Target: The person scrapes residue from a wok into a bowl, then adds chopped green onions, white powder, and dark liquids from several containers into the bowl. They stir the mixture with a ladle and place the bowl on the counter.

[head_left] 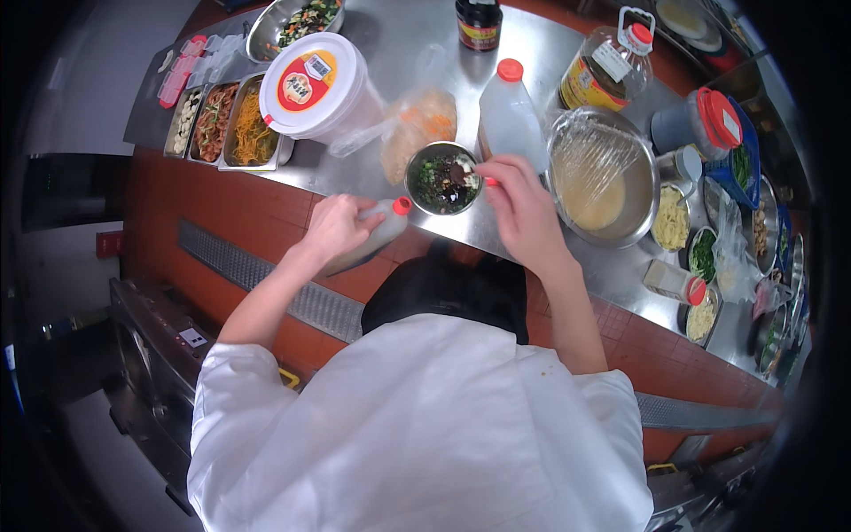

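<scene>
My left hand (342, 226) grips a translucent plastic bottle (382, 234) with a red top, tilted in front of the table's near edge. Right of its top, a round steel bowl (444, 183) holds chopped green herbs, a dark sauce, a brown paste and white bits. At the bowl's right rim, my right hand (522, 209) pinches a small red object (492, 181), perhaps a cap; the fingers hide part of it. Just behind that hand stands a larger white plastic jug (512, 113) with a red cap. A knotted clear bag (422, 126) of pale and orange food touches the bowl's far left side.
A lidded white tub (319, 86) and steel pans of food (249, 126) stand left on the steel table (412, 40). Rightward are a film-covered bowl (602, 179), an oil jug (605, 70), a red-lidded shaker (675, 282) and several ingredient dishes. A dark sauce jar (479, 26) stands at the back.
</scene>
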The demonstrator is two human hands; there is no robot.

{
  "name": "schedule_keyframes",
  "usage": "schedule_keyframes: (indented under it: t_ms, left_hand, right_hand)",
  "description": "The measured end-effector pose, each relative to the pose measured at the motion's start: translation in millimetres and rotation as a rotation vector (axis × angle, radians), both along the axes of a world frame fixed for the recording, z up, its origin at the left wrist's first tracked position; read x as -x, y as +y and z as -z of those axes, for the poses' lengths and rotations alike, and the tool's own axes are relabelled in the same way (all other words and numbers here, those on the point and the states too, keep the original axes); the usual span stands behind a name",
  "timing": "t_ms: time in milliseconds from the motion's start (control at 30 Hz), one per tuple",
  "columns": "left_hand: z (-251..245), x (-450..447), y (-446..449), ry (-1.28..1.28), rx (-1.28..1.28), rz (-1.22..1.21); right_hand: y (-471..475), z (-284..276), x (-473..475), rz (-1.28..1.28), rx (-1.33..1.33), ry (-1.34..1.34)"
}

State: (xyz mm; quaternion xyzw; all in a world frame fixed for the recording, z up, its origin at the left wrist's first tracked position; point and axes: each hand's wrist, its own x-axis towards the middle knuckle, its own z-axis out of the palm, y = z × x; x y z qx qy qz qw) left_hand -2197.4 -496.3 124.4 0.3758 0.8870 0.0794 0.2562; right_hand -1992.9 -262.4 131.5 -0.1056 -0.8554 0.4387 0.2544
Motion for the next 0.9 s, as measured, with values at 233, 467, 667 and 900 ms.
schedule_keyframes:
  t_ms: [233, 467, 667, 900]
  left_hand:
    - [24.5, 15.1, 35.3, 0.098, 0.082, 0.176]
    - [27.0, 23.3, 75.0, 0.152, 0.242, 0.343]
    - [29.2, 30.0, 97.5, 0.162, 0.32, 0.42]
    - [26.7, 34.0, 109.6, 0.158, 0.443, 0.449]
  right_hand:
    - [13.5, 23.2, -64.5, 0.23, 0.149, -0.027]
    - [11.3, 22.8, -86.9, 0.299, 0.172, -0.018]
    - [15.0, 27.0, -102.0, 0.374, 0.179, 0.013]
    - [13.2, 32.2, -114.1, 0.434, 0.184, 0.009]
